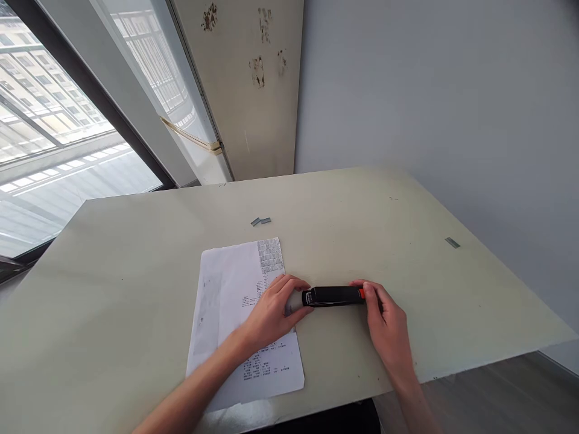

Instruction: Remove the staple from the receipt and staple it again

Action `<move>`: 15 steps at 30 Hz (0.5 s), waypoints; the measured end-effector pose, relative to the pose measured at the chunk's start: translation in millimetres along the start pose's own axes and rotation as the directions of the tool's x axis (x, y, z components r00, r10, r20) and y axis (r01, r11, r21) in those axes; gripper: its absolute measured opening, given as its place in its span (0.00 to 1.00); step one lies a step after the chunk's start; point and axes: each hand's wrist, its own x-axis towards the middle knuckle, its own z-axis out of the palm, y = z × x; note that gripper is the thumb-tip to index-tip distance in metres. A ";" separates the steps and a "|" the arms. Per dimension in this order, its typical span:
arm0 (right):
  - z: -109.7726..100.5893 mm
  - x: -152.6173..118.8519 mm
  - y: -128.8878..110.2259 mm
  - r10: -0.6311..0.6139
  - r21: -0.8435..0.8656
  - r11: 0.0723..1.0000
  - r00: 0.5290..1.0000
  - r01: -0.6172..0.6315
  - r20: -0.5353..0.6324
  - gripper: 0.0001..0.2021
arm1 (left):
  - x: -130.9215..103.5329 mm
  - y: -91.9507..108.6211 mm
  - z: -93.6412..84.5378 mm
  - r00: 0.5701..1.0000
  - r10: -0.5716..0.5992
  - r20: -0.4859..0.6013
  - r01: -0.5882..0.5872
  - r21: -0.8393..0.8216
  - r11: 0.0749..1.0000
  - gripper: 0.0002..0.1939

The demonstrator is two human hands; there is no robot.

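A black stapler [337, 295] with a red piece at its right end lies sideways, low over the table, just right of some printed paper sheets [210, 337]. My left hand [278, 304] rests over the right edge of the paper, its thumb and fingers closed about the stapler's left end. At the other end, my right hand [389, 322] pinches the stapler by the red part between thumb and fingers. The left hand and forearm cover part of the print.
Two short strips of staples [261, 222] lie beyond the paper on the pale table [113, 289]. Another staple strip [452, 242] is near the table's right edge. Windows stand at the left, a stained panel [253, 120] at the back and a wall [429, 90] at the right.
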 end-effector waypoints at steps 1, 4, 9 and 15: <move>0.1 0.2 0.3 0.008 0.000 1.000 1.000 -0.008 0.000 0.29 | -0.1 0.0 0.1 1.000 0.000 0.001 0.000 -0.001 1.000 0.12; -0.2 0.5 1.4 0.011 0.002 1.000 1.000 -0.011 -0.002 0.28 | -0.7 0.7 0.1 1.000 -0.001 -0.003 0.001 -0.001 1.000 0.12; -0.8 -0.7 2.3 0.028 -0.003 1.000 1.000 -0.028 -0.003 0.28 | -1.2 1.0 -0.2 1.000 0.004 -0.009 -0.004 -0.002 1.000 0.12; 1.5 -2.5 1.6 -0.016 -0.013 1.000 1.000 0.016 -0.024 0.29 | -1.4 -1.8 1.3 0.998 0.059 -0.019 -0.059 0.003 0.998 0.11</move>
